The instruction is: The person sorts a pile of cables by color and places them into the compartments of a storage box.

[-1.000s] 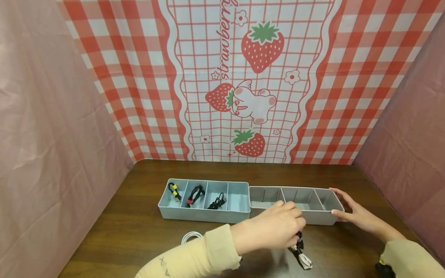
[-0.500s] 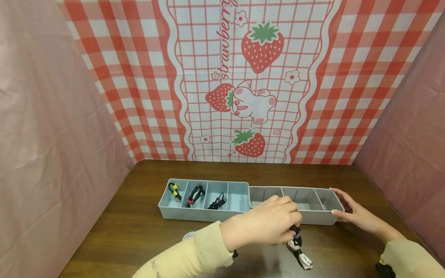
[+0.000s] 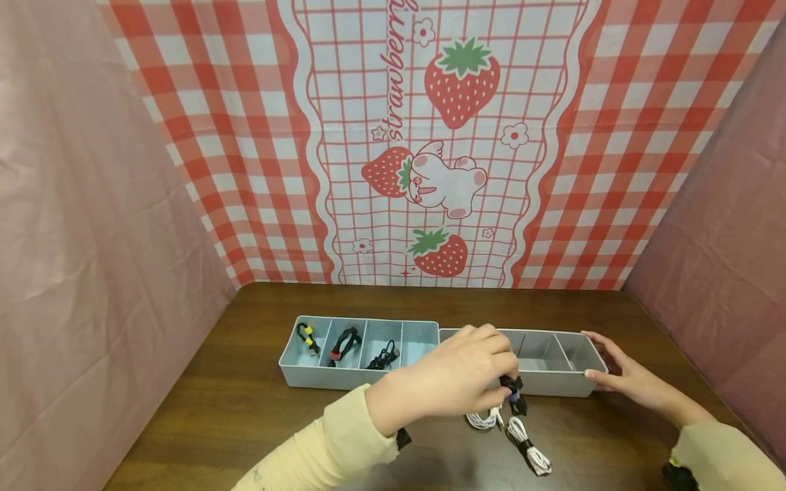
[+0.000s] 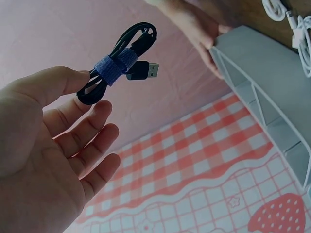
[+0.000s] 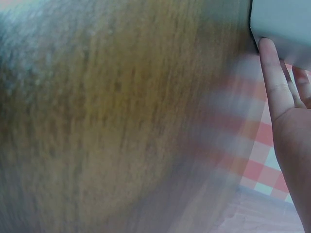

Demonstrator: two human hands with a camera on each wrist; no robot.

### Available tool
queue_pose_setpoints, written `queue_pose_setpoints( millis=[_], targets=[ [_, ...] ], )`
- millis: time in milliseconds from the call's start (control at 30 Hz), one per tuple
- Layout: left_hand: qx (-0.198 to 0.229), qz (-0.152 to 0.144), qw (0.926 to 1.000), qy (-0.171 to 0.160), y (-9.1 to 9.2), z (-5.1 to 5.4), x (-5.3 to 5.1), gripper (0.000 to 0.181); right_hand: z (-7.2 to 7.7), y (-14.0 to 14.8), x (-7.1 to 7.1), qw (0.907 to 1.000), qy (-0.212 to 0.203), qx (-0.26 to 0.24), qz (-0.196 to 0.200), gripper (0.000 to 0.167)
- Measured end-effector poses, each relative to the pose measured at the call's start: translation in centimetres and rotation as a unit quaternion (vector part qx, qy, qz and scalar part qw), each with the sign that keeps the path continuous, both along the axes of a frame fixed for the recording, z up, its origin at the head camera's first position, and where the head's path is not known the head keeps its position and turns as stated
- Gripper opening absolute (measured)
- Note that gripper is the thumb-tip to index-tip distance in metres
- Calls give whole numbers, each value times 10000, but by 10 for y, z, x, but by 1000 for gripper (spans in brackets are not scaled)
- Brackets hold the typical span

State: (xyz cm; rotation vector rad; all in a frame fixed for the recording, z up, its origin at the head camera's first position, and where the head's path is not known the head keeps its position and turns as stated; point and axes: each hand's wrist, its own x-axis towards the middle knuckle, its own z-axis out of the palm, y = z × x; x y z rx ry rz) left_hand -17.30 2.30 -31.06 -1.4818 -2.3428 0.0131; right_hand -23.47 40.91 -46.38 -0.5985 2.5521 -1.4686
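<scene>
My left hand (image 3: 454, 375) pinches a coiled black USB cable (image 4: 141, 44) between thumb and forefinger. A blue strap (image 4: 109, 69) binds the coil, and its metal plug sticks out. In the head view the cable hangs before the front wall of a grey divided organizer box (image 3: 555, 385). My right hand (image 3: 635, 382) holds that box's right end, thumb at the front corner and fingers at the back. In the right wrist view, a straight digit touches the box's lower edge. My left hand hides part of the grey box.
A light blue divided box (image 3: 356, 378) adjoins on the left, black cables in three compartments. Two bundled white cables, a nearer one (image 3: 529, 447) and a round coil (image 3: 485, 419), lie in front on the wooden table (image 3: 202, 409). A black-and-yellow item (image 3: 678, 476) lies by my right sleeve.
My left hand has lifted and shifted left with the black cable, uncovering the round white coil. My right hand stays at the box's end.
</scene>
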Motion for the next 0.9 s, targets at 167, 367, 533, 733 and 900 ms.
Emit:
queue_pose_setpoints(
  millis=[167, 367, 533, 733, 900],
  targets=[
    [296, -32, 9995, 40, -9, 6, -4, 15, 0, 0, 0, 10000, 19, -26, 18, 69],
    [796, -261, 9964, 104, -21, 9, -11, 13, -1, 0, -1, 10000, 43, -12, 14, 69],
    [1073, -330, 9936, 73, -30, 12, -17, 11, 0, 0, -1, 10000, 0, 4, 2, 69],
    [1062, -129, 9943, 19, -39, 14, -21, 11, 1, 0, 0, 10000, 65, -28, 25, 69],
    [1071, 27, 9942, -64, -47, 11, -27, 11, 0, -1, 0, 10000, 54, -43, 2, 69]
  ],
)
